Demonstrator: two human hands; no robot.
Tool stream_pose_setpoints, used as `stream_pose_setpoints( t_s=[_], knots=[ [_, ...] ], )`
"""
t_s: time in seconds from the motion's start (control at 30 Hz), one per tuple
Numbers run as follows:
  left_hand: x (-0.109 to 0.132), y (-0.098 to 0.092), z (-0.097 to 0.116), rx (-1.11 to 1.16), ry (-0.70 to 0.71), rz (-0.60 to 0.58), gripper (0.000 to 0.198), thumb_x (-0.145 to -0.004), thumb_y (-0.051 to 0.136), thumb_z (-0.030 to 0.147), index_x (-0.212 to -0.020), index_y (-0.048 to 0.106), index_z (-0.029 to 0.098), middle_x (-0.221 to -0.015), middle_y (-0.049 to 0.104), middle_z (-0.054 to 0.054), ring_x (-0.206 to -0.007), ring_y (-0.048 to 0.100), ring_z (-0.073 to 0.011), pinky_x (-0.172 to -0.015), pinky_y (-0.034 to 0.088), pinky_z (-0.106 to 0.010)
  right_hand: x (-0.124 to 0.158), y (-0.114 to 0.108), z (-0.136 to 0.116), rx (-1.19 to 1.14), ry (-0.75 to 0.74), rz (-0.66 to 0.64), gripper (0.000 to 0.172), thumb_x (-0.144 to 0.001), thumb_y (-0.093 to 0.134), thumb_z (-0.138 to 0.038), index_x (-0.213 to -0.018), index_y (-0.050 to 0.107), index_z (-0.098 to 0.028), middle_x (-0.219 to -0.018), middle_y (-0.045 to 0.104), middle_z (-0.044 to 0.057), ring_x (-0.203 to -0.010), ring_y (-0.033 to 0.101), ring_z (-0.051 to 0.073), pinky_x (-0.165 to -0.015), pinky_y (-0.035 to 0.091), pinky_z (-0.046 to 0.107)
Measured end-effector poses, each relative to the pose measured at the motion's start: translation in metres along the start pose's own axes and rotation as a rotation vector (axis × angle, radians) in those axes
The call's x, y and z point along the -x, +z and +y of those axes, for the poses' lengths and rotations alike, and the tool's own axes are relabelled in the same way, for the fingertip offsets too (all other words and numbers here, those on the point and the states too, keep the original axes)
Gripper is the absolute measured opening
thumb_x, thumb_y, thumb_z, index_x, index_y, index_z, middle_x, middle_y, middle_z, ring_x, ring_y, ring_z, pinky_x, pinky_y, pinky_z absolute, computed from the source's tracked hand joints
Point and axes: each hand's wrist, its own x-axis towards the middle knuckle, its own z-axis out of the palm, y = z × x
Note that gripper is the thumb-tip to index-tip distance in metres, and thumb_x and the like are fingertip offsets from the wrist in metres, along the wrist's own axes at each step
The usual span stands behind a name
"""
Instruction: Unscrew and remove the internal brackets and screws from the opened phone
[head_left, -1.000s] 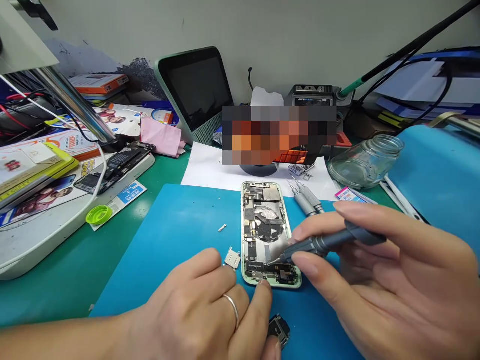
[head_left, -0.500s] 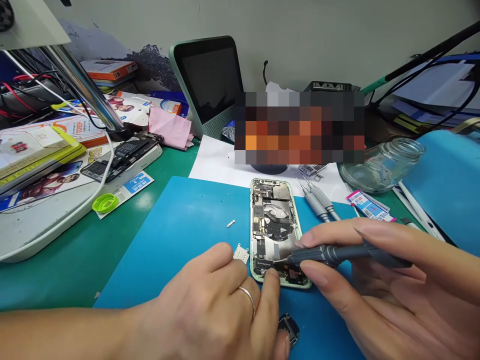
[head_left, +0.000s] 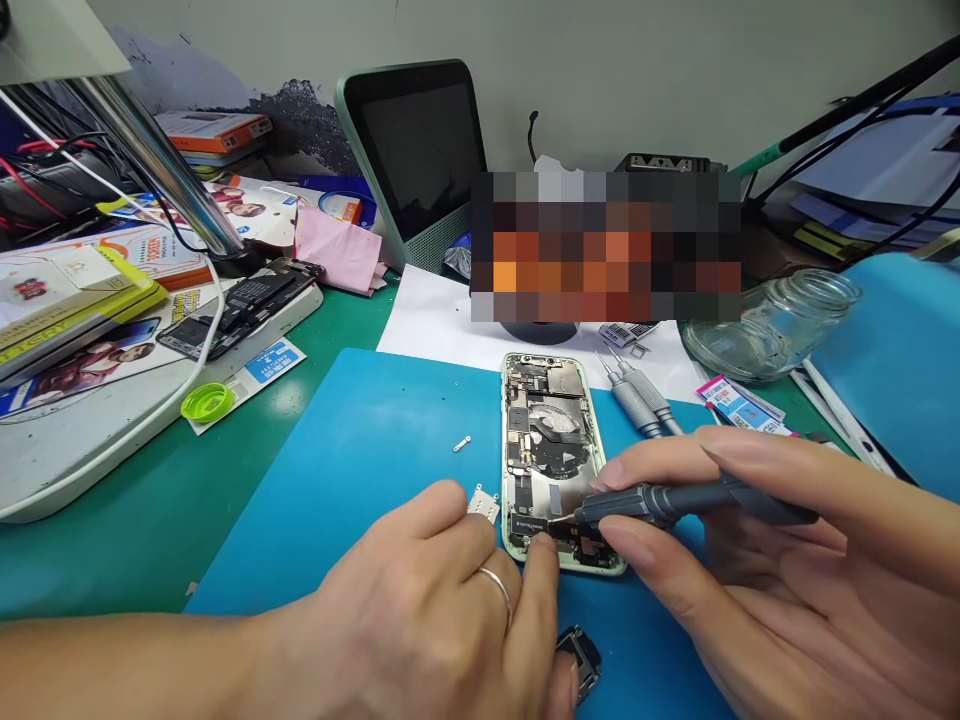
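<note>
An opened green phone (head_left: 551, 440) lies face down on a blue mat (head_left: 360, 470), its boards and parts exposed. My right hand (head_left: 787, 590) pinches a grey screwdriver (head_left: 690, 500) whose tip rests on the phone's lower part. My left hand (head_left: 427, 620), with a ring on one finger, lies with loosely curled fingers at the phone's near end, one fingertip pressing on the frame. A small metal plate (head_left: 484, 503) and a tiny bracket (head_left: 462, 442) lie left of the phone. A small dark part (head_left: 581, 660) sits on the mat by my left hand.
Two more grey screwdrivers (head_left: 637, 400) lie right of the phone. A glass jar (head_left: 780, 325) lies on its side at right. A green-framed screen (head_left: 412, 160) stands behind. At left are another opened phone (head_left: 240, 310), a green cap (head_left: 208, 402), boxes and cables.
The screwdriver tip has shifted slightly left along the phone's lower end. My left fingertip stays on the frame. The view has drifted a little.
</note>
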Motion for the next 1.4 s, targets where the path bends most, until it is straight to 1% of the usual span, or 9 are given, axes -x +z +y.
stream_pose_setpoints(
  t_s=[0.17, 0.33, 0.47, 0.7, 0.93, 1.1, 1.23, 1.33, 1.4],
  knots=[
    [0.002, -0.001, -0.002, 0.012, 0.012, -0.009, 0.032, -0.106, 0.051, 0.018, -0.100, 0.079, 0.003, -0.059, 0.057, 0.002, -0.054, 0.049, -0.0146, -0.049, 0.037, -0.036, -0.004, -0.002, 0.000, 0.130, 0.030, -0.065, 0.020, -0.087, 0.087, -0.028, -0.105, 0.079, -0.028, -0.099, 0.084, 0.002, -0.084, 0.083, 0.022, -0.102, 0.070, 0.036],
    [0.003, 0.001, -0.002, -0.008, 0.013, -0.023, 0.028, -0.105, 0.051, 0.017, -0.099, 0.076, 0.008, -0.060, 0.057, 0.002, -0.055, 0.050, -0.0152, -0.049, 0.035, -0.036, -0.003, -0.002, 0.002, -0.033, -0.084, -0.119, 0.059, -0.087, 0.084, -0.013, -0.138, 0.067, -0.039, -0.108, 0.085, -0.002, -0.100, 0.084, 0.023, -0.092, 0.073, 0.034],
    [0.004, 0.003, 0.000, -0.021, 0.035, -0.014, 0.026, -0.105, 0.053, 0.019, -0.103, 0.075, 0.006, -0.061, 0.059, 0.002, -0.055, 0.050, -0.0160, -0.050, 0.037, -0.036, -0.003, 0.005, -0.005, -0.125, 0.031, -0.062, 0.057, -0.085, 0.089, -0.029, -0.137, 0.069, -0.039, -0.116, 0.084, 0.004, -0.108, 0.083, 0.033, -0.078, 0.075, 0.043],
    [0.002, -0.001, 0.002, -0.031, -0.005, -0.026, 0.032, -0.104, 0.049, 0.016, -0.096, 0.078, 0.007, -0.062, 0.062, 0.001, -0.056, 0.052, -0.0158, -0.051, 0.039, -0.035, -0.006, 0.012, -0.011, -0.166, 0.081, -0.040, 0.061, -0.085, 0.089, -0.035, -0.142, 0.067, -0.039, -0.122, 0.083, 0.004, -0.115, 0.081, 0.034, -0.084, 0.074, 0.045],
    [0.000, 0.000, 0.002, -0.027, -0.007, -0.025, 0.033, -0.104, 0.048, 0.017, -0.099, 0.079, 0.005, -0.062, 0.064, 0.000, -0.055, 0.053, -0.0160, -0.052, 0.042, -0.034, 0.009, -0.011, 0.007, -0.037, -0.159, -0.225, 0.085, -0.091, 0.070, -0.005, -0.162, 0.046, -0.043, -0.137, 0.078, -0.005, -0.111, 0.082, 0.024, -0.099, 0.070, 0.038],
    [0.004, 0.001, 0.002, -0.006, -0.002, -0.013, 0.031, -0.104, 0.051, 0.018, -0.103, 0.078, 0.004, -0.063, 0.064, 0.000, -0.056, 0.056, -0.0169, -0.053, 0.043, -0.037, -0.001, -0.009, 0.004, -0.133, -0.179, -0.285, 0.091, -0.086, 0.070, 0.002, -0.162, 0.047, -0.042, -0.134, 0.079, -0.003, -0.103, 0.083, 0.023, -0.064, 0.071, 0.029],
    [0.006, 0.001, 0.002, -0.002, 0.002, -0.002, 0.031, -0.104, 0.053, 0.020, -0.105, 0.078, 0.003, -0.064, 0.064, 0.000, -0.055, 0.057, -0.0168, -0.052, 0.043, -0.037, -0.006, -0.007, 0.001, -0.138, -0.153, -0.275, 0.092, -0.086, 0.068, 0.002, -0.163, 0.047, -0.043, -0.134, 0.080, -0.003, -0.094, 0.082, 0.022, -0.055, 0.067, 0.028],
    [0.005, 0.000, 0.002, -0.008, 0.000, -0.012, 0.031, -0.104, 0.053, 0.020, -0.103, 0.079, 0.003, -0.064, 0.065, -0.001, -0.056, 0.058, -0.0166, -0.053, 0.044, -0.037, -0.005, -0.009, 0.002, -0.115, -0.198, -0.307, 0.091, -0.087, 0.066, 0.001, -0.163, 0.046, -0.043, -0.136, 0.078, -0.005, -0.098, 0.081, 0.021, -0.062, 0.069, 0.028],
    [0.004, 0.000, 0.002, -0.005, 0.000, -0.015, 0.031, -0.104, 0.053, 0.020, -0.103, 0.079, 0.003, -0.065, 0.066, -0.001, -0.056, 0.059, -0.0167, -0.054, 0.044, -0.037, -0.003, -0.011, 0.003, -0.100, -0.235, -0.306, 0.088, -0.089, 0.066, 0.000, -0.164, 0.045, -0.042, -0.137, 0.077, -0.006, -0.106, 0.080, 0.020, -0.079, 0.072, 0.030]
  ],
)
